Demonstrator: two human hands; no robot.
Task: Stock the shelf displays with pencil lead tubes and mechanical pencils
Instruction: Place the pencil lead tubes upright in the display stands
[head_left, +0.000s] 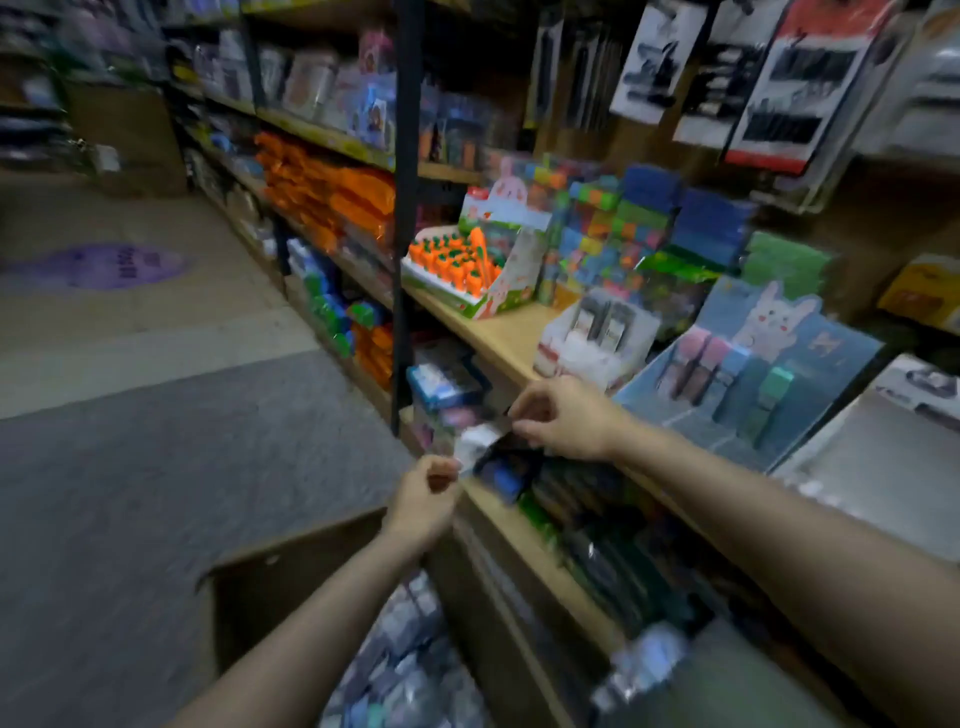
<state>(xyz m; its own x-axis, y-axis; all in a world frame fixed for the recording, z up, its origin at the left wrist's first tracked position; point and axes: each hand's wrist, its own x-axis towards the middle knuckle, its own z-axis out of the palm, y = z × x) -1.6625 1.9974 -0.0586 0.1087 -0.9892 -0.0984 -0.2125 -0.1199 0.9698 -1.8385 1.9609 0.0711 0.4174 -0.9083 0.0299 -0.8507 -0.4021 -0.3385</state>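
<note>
The frame is blurred by motion. Both hands hold a small pack (493, 452), white at its left end and dark blue-black at its right, just in front of the wooden shelf edge (498, 338). My left hand (423, 499) pinches its white end from below. My right hand (563, 421) grips its upper right side with curled fingers. On the shelf behind stand a white display box (592, 338) with dark tubes and a blue rabbit display (748, 374) with upright pencil-like items. What the pack contains cannot be read.
An open cardboard box (291, 561) with clear-wrapped packs (410, 660) stands on the floor at my left. A carrot-pen display (467, 265) and stacked colourful boxes (613, 228) fill the shelf farther back. A black upright post (405, 208) divides the shelving. The grey aisle floor (156, 441) lies to the left.
</note>
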